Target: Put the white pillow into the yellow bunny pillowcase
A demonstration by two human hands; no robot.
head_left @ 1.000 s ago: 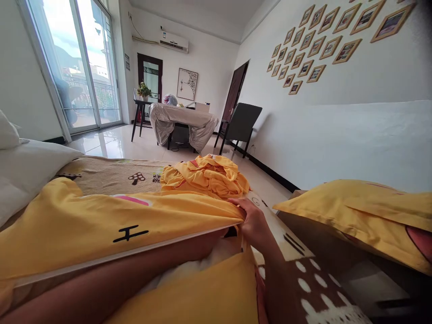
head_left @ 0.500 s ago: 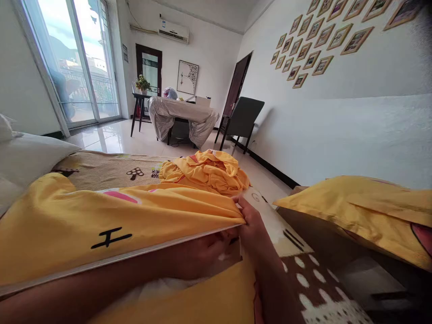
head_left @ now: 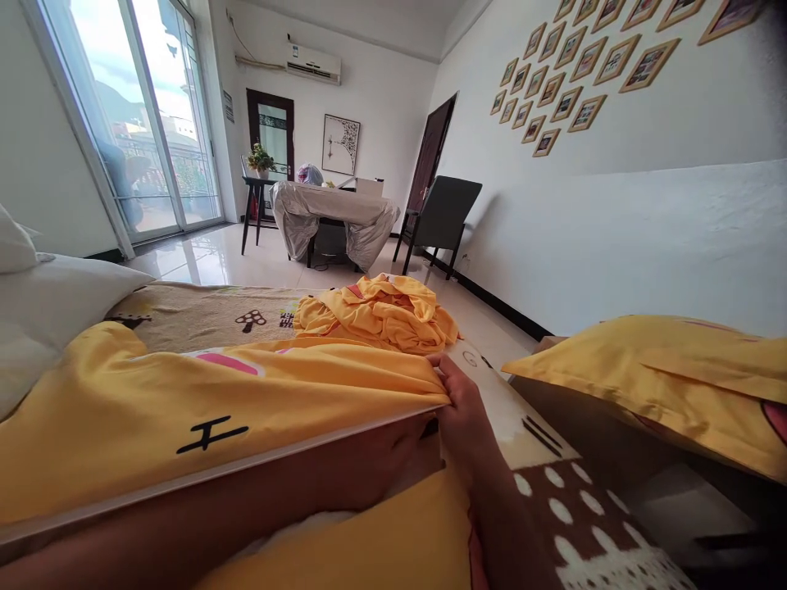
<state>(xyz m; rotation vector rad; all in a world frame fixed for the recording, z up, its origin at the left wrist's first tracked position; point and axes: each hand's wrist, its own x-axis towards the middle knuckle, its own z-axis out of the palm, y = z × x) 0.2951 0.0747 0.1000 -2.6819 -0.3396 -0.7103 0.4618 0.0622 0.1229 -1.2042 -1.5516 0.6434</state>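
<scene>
One right hand (head_left: 461, 406) pinching yellow cover (head_left: 246, 393) edge, left hand (head_left: 375, 463) underneath (fingers hidden, grip unclear)

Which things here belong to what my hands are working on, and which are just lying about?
In hand:
- yellow cover, its corner pinched by the right hand
- left hand, reaching inside the cover's opening

Lying about:
- crumpled yellow cloth
- yellow pillow
- white pillow
- chair
- draped table

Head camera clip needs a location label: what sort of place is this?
Probably a home bedroom: a bed with a yellow duvet cover and white pillow, framed photos on the wall.
</scene>
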